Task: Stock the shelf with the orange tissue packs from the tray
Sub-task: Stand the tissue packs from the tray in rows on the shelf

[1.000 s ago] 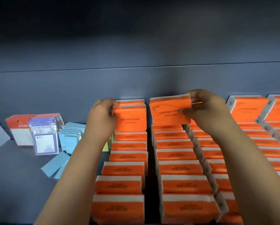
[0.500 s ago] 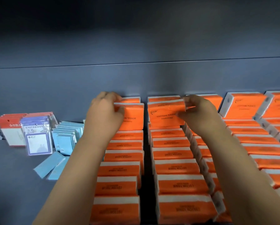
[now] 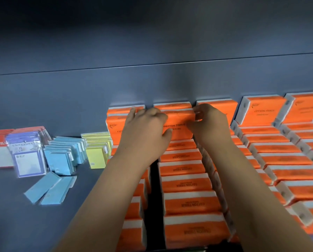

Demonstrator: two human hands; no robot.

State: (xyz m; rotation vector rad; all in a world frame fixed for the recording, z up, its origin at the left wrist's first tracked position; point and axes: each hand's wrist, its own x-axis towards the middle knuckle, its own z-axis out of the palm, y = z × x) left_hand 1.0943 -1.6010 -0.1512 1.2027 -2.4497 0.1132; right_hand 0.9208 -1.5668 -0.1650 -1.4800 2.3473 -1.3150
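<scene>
Fingers (image 3: 134,110) of my left hand (image 3: 144,130) curl over the top of the upright pack (image 3: 177,124), thumb pressed on its orange face. My right hand (image 3: 211,124) pinches the opposite end, fingertips at the top corner. Both hands grip it. Judgement: a two-handed hold to square it against the pack behind.

Nearest me, the middle row (image 3: 187,186) of orange packs leans back like shingles, white edges up, each resting on the next. Their print, "COTTON TISSUE", reads upside down from my side. My forearm partly hides the left row (image 3: 134,208). The right rows (image 3: 288,160) lean the same way.

Left on the shelf (image 3: 15,224): loose blue packets (image 3: 48,190) lying flat, then standing blue packets (image 3: 61,153), yellow packets (image 3: 97,153) and a purple packet (image 3: 27,157) marked "UNIVERSITY".

At the back, the held pack stands almost at the rear panel (image 3: 152,84). Its "COTTON TISSUE" reads upright; the smaller line is illegible. Tray not in view.
</scene>
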